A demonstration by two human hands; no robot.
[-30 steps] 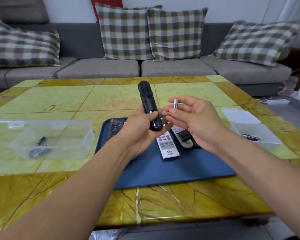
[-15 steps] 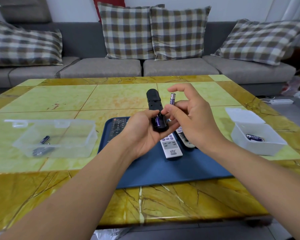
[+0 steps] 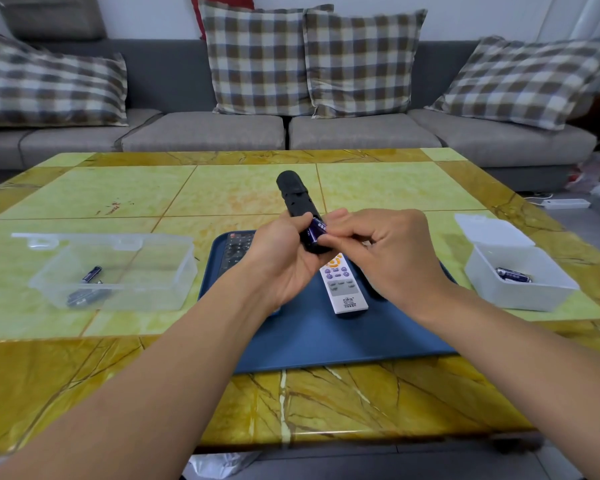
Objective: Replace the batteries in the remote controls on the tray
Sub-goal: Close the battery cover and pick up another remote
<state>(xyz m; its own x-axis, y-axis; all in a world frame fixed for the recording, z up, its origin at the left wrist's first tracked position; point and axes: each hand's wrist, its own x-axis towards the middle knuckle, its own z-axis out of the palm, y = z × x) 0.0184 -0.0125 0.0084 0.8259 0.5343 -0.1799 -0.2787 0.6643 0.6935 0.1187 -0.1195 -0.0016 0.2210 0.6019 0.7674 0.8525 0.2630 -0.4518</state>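
While the left hand (image 3: 284, 261) grips a black remote (image 3: 297, 202) by its lower end, tilted up and away over the blue tray (image 3: 326, 341), the right hand (image 3: 388, 258) pinches and presses a purple battery (image 3: 315, 229) at the remote's open back. Both hands meet at that spot, fingers curled. Battery carries pale print, too small to read.

On the tray: a white remote (image 3: 343, 289) with purple and orange buttons, small dark writing near its lower end, unreadable; a dark remote (image 3: 236, 247) partly hidden behind the left wrist.

Left of tray on the counter (image 3: 118, 188), a clear box (image 3: 118, 271) holds a few batteries (image 3: 90, 274). Right of tray, a white box (image 3: 520, 282), lid open, holds purple batteries (image 3: 511, 274); label text is illegible.

Behind the counter, a grey sofa (image 3: 205, 129) with checked cushions (image 3: 257, 60).
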